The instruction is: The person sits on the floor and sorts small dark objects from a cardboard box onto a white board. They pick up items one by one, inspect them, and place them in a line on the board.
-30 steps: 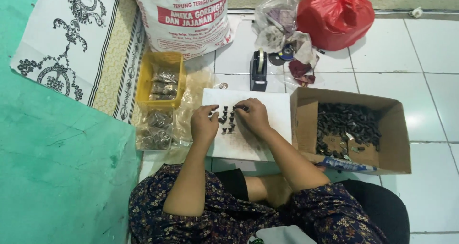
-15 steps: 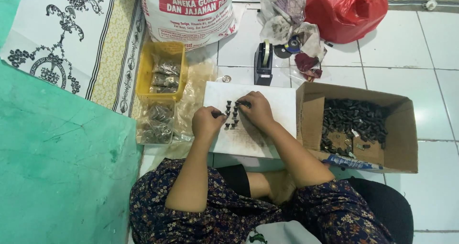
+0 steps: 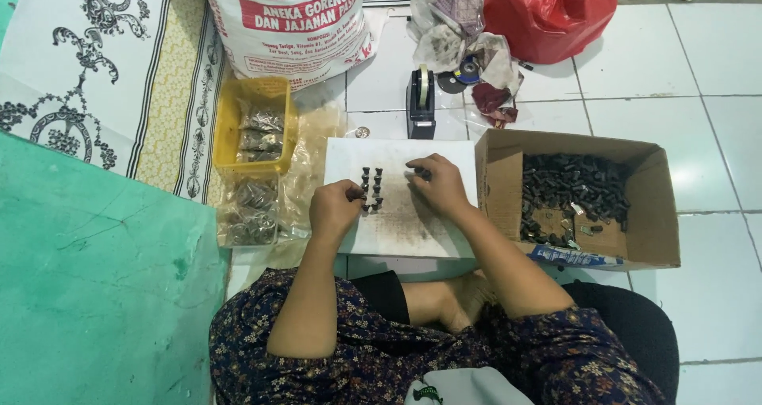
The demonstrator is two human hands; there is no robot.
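Black small parts (image 3: 371,189) stand in 2 short rows on the white board (image 3: 444,238), as 1 second ago. Left hand (image 3: 335,208) stays curled beside them, its grip unclear; right hand (image 3: 439,186) has shifted right, fingertips pinching 1 piece.

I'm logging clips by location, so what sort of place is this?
Probably a home floor used for small piecework: a person sits on white tiles at a low board, beside a patterned mat and a cardboard box of small dark parts.
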